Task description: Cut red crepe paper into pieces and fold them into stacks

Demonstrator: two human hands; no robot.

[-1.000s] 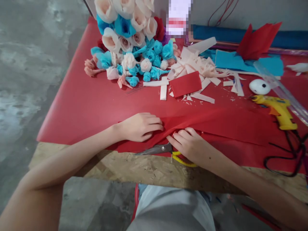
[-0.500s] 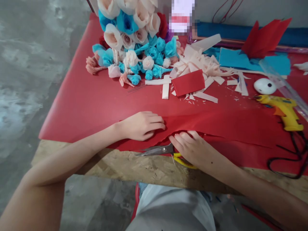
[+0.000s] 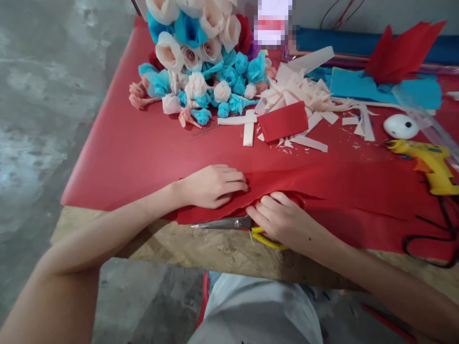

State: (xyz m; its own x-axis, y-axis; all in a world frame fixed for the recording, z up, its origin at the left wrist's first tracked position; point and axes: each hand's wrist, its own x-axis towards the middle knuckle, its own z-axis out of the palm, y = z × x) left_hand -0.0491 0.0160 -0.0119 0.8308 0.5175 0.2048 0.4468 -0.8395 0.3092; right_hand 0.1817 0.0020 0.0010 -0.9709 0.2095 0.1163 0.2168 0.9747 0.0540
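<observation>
Right hand [image 3: 278, 217] curled round the yellow-handled scissors [image 3: 224, 223], left hand [image 3: 222, 187] half-bent palm-down, can't tell if pinching, on the red sheet [image 3: 344, 184] by the table's [image 3: 107, 162] near edge, I should press it flat, blades level.

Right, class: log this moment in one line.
Left hand: on red sheet | Right hand: holding scissors | Glue gun: on table

There are two bare hands [image 3: 219, 186], one pair of yellow-handled metal scissors [image 3: 227, 223] and one yellow plastic glue gun [image 3: 434, 160]. Cream and blue paper flowers [image 3: 196, 85] exceed a dozen.
</observation>
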